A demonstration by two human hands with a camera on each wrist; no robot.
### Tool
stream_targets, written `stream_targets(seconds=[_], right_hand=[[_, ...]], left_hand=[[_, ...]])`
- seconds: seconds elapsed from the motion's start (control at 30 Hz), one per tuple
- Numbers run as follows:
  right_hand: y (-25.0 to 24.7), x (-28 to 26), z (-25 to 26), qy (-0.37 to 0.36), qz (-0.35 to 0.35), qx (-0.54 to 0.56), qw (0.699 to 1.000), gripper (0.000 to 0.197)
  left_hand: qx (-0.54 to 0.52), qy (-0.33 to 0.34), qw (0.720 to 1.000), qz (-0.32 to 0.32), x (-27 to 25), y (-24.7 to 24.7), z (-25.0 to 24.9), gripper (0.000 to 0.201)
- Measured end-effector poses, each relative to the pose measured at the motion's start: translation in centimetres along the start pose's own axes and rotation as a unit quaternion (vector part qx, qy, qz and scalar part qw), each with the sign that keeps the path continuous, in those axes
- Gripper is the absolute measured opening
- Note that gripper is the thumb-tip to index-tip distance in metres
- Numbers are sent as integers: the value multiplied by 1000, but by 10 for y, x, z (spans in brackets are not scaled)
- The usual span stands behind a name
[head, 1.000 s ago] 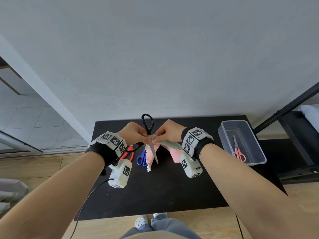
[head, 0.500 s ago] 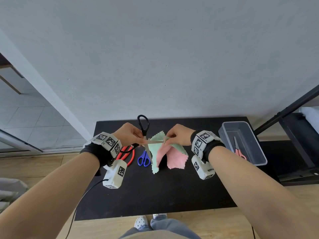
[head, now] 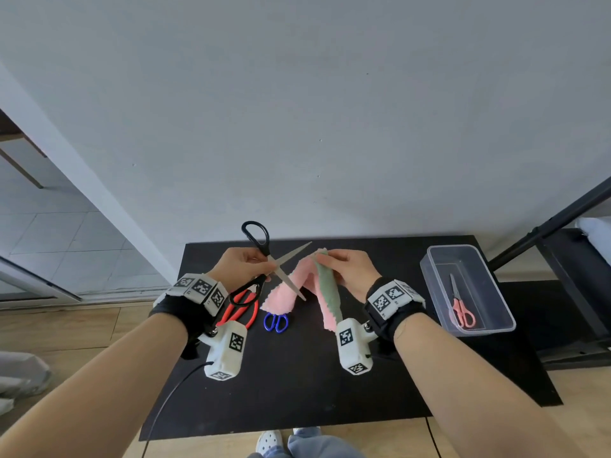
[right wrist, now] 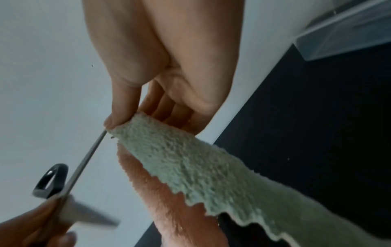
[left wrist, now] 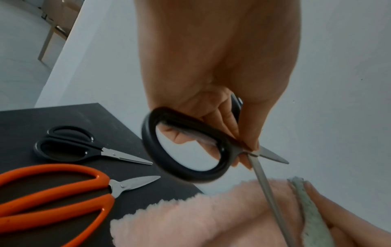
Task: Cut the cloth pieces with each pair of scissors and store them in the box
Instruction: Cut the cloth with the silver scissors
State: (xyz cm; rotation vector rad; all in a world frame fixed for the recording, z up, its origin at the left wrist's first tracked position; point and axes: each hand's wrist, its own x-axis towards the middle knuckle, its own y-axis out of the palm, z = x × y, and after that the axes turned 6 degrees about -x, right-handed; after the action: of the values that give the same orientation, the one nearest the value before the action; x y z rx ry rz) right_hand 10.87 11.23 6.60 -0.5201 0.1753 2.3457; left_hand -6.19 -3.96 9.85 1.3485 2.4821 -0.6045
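The left hand (head: 239, 266) grips the black scissors (head: 264, 256), blades now swung wide apart; the right hand (head: 350, 267) pinches the pink-and-green cloth (head: 325, 285), since lifted, so another cut looks ready.

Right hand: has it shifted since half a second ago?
Yes. The right hand, pinching the cloth, has risen toward the table's far edge, slightly nearer the box.

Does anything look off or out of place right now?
One oddity: the left hand grips the black scissors near the pivot, not through the handle loops, with the blades wide open beside the pink and green cloth that the right hand pinches. Nothing looks spilled or damaged.
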Motion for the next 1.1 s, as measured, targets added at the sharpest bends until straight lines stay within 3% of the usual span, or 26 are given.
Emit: stream_targets(seconds=[0.17, 0.67, 0.87, 1.0, 1.1], right_hand=[[21, -2, -3, 5, 24, 41, 999, 24], [34, -10, 3, 1, 83, 66, 994, 21], [35, -10, 3, -15, 53, -1, 999, 12], [37, -10, -1, -17, 19, -1, 1000, 22], [37, -11, 0, -16, 5, 10, 1000, 15]], left_hand=[[-18, -2, 1000, -16, 3, 9, 0, 11], [-36, 13, 999, -16, 0, 20, -4, 11], [-19, 20, 1000, -7, -3, 20, -6, 13], [-19, 22, 1000, 8, -4, 17, -7, 14], [-1, 17, 1000, 17, -5, 12, -6, 13]])
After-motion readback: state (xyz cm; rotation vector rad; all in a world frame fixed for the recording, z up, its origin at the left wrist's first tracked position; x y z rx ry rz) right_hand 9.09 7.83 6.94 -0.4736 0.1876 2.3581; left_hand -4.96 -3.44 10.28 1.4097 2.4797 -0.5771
